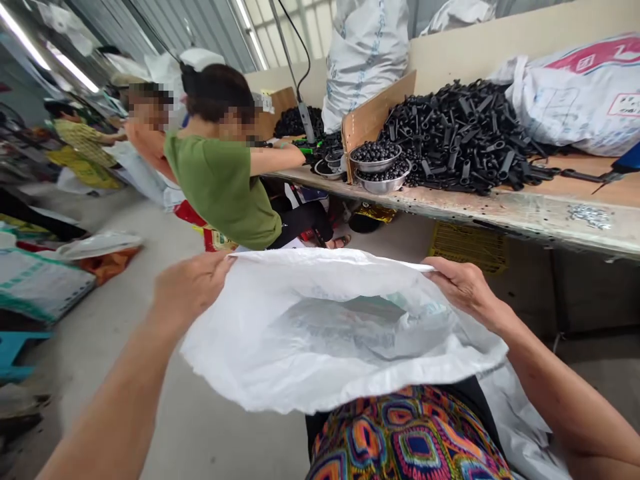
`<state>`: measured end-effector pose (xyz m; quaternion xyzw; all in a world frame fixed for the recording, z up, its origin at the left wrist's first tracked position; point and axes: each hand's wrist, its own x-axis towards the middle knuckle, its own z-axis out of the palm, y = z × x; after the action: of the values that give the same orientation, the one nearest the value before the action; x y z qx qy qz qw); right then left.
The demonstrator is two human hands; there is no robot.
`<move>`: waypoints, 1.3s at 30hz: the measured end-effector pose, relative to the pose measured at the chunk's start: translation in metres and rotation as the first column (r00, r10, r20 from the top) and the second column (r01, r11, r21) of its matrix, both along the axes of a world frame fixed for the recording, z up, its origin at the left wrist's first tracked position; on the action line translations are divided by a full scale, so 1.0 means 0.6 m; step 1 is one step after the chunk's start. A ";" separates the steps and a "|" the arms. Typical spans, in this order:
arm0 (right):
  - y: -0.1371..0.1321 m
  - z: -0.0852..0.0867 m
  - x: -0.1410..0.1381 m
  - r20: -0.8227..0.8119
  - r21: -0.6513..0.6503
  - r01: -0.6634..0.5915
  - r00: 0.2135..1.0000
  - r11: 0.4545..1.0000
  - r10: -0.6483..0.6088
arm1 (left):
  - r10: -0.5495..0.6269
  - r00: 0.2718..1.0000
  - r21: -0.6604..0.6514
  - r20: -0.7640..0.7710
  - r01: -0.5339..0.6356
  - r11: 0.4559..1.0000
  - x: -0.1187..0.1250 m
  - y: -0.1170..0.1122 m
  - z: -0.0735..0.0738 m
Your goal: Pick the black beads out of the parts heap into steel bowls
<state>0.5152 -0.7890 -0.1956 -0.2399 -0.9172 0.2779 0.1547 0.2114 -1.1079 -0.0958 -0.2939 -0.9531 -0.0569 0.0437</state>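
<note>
A white woven sack (pixel 235 347) is spread wide at its mouth in front of my body, so its inside shows. My left hand (pixel 193 288) pinches the rim at the far left corner, slightly blurred. At the far right corner my right hand (pixel 463 283) grips the same rim between thumb and fingers. The near edge of the sack sags over my patterned clothing. Its bottom is hidden in shadow and folds.
Beyond the sack runs a workbench (pixel 535 212) with a pile of black plastic parts (pixel 460 137), metal bowls (pixel 383 181) of black balls, and small screws (pixel 590 216). A full sack (pixel 580 100) lies at right. A person in green (pixel 220 187) sits at left.
</note>
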 end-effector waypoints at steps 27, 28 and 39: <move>0.361 -0.104 -0.293 0.238 -0.559 0.515 0.851 0.650 -0.469 | -0.676 0.469 0.035 0.569 0.807 0.590 -0.194 0.549 -0.104; 0.366 -0.101 -0.295 0.253 -0.570 0.522 0.846 0.634 -0.469 | -0.597 0.331 0.038 0.731 0.854 0.520 -0.168 0.539 -0.111; 0.445 -0.062 -0.229 0.164 -0.697 0.445 0.863 0.563 -0.479 | -0.052 0.179 -0.122 0.983 0.829 0.546 -0.073 0.522 -0.058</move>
<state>0.3779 -0.5218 -0.2326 -0.5054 -0.6367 0.5661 0.1365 0.1678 -0.7950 -0.1304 -0.4916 -0.6004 0.1185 -0.6195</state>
